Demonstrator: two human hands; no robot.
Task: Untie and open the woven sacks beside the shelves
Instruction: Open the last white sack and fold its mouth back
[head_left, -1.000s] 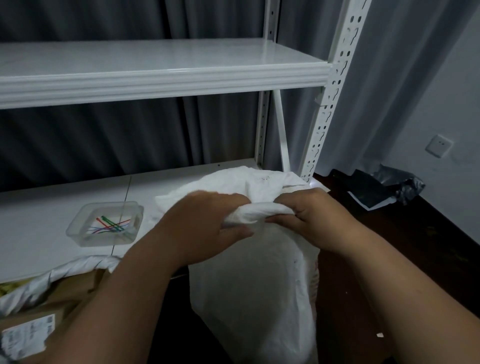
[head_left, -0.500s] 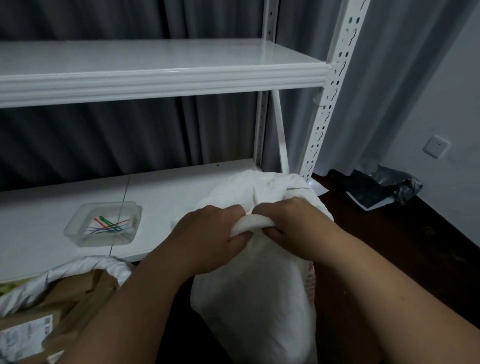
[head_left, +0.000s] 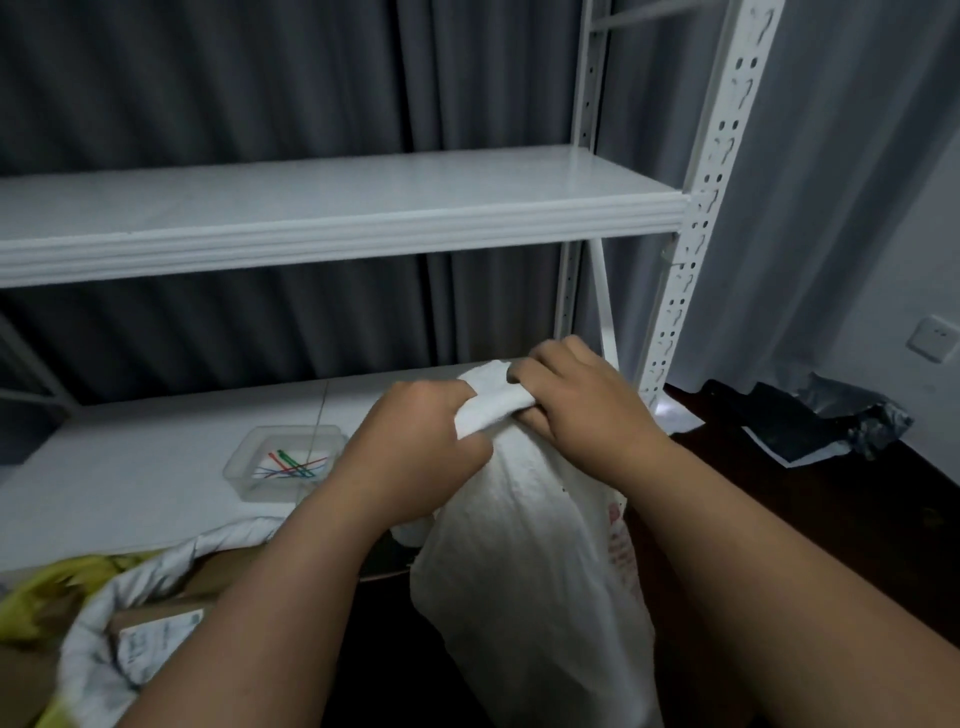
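1. Head view, setting: dim room with grey pleated curtains (head_left: 234, 93) behind a white metal shelving rack (head_left: 696, 197); dark floor to the right, where a crumpled black plastic bag (head_left: 810, 421) lies under a white wall socket (head_left: 932, 339).
2. On the lower white shelf board (head_left: 130, 467): a clear plastic tray (head_left: 283, 460) holding thin coloured ties.
3. Bottom left: an already opened white woven sack (head_left: 98, 670) with a rolled rim, cardboard boxes inside.
4. Task object: a tall white woven sack with faint red print (head_left: 530, 597), standing against the front edge of the lower shelf, its neck twisted into a thick roll.
5. Change over the last second: both hands higher and closer together on the neck, the loose bunched top now drawn into a tighter, shorter roll. Likely meaning: neck being worked loose, sack not yet open.
6. Left hand (head_left: 415, 452): knuckles up, fingers curled round the near end of the roll.
7. Right hand (head_left: 576, 400): fingers bent over the far end, pinching the roll against the thumb.
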